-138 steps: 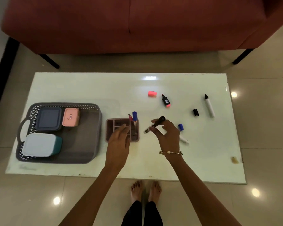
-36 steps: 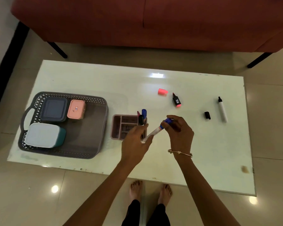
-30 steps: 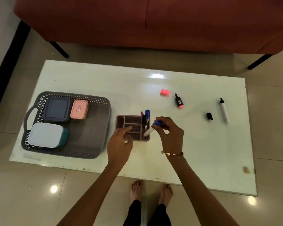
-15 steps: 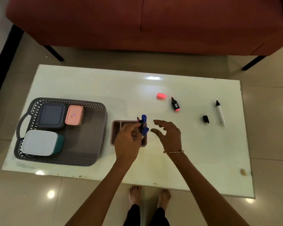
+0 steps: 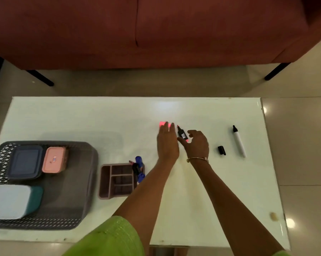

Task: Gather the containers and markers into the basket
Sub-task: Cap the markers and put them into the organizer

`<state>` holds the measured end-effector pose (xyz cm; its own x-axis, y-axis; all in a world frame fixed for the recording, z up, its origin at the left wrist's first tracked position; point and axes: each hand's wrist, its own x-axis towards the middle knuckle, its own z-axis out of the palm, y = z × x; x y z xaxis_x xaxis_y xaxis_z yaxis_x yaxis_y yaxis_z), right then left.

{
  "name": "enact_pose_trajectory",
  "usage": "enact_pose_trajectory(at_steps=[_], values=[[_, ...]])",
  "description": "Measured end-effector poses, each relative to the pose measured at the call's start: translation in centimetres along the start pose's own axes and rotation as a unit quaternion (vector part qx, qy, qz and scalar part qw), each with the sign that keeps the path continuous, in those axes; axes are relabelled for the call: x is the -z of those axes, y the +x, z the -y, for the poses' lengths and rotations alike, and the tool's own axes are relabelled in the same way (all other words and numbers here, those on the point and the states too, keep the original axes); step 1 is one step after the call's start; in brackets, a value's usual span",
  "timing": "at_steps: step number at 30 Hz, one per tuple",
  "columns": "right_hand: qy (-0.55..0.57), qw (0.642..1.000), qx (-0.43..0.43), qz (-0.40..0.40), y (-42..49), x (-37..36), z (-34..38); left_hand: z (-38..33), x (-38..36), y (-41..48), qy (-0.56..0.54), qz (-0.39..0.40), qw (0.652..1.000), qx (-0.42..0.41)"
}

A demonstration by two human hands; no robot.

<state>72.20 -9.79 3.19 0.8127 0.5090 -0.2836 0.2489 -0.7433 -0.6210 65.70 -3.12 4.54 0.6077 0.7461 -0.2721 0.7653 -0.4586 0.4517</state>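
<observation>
Pink plastic shows you where to work: the pink cap point(image 5: 163, 124) lies on the white table point(image 5: 63, 117) at the straight fingertips of your left hand point(image 5: 168, 145), which is flat and holds nothing. The black highlighter point(image 5: 181, 134) lies between your two hands, tip toward twelve o'clock and pink end toward six. Your right hand point(image 5: 197, 144) sits just at three o'clock of it, fingers loosely curved and thumb near the pink end, gripping nothing as far as I can see. Both pieces look light, stiff and smooth, so expect them to skid or roll on that glossy top. Pinch the barrel at its middle, take the cap by its sides, and keep the bare tip off the table. Further out at three o'clock lie a black cap point(image 5: 221, 150) and an uncapped white marker point(image 5: 239, 143), near each other but apart. At eight o'clock the brown organiser point(image 5: 117, 180) has markers point(image 5: 139, 164) standing in its right side, close under your left forearm, so mind them when you draw back. Beyond it at nine, the grey basket point(image 5: 90, 182) holds the navy container point(image 5: 24, 161), the pink container point(image 5: 54, 159) and the teal container point(image 5: 9, 201).
</observation>
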Motion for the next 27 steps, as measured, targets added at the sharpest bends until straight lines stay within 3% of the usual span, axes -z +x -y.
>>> enact_pose_trajectory(at_steps=[5,12,17,21,27], values=[[-0.084,0.995,0.021,0.047,2.0,-2.1,-1.1,2.0,-2.6,3.3,0.117,0.022,0.993,0.014],[-0.069,0.997,0.009,0.011,1.9,-2.5,-1.8,2.6,-2.9,3.5,0.12,-0.035,0.992,-0.005],[0.116,0.992,-0.049,-0.018,0.1,0.4,-1.6,2.3,-2.2,1.1,-0.101,-0.04,0.993,0.036],[0.223,0.973,-0.058,0.0,-2.5,3.8,-1.7,1.9,-1.1,-2.0,-0.22,-0.018,0.975,-0.011],[0.167,0.986,-0.007,0.001,-5.2,7.4,-1.2,0.7,1.2,-5.5,-0.304,0.002,0.952,-0.032]])
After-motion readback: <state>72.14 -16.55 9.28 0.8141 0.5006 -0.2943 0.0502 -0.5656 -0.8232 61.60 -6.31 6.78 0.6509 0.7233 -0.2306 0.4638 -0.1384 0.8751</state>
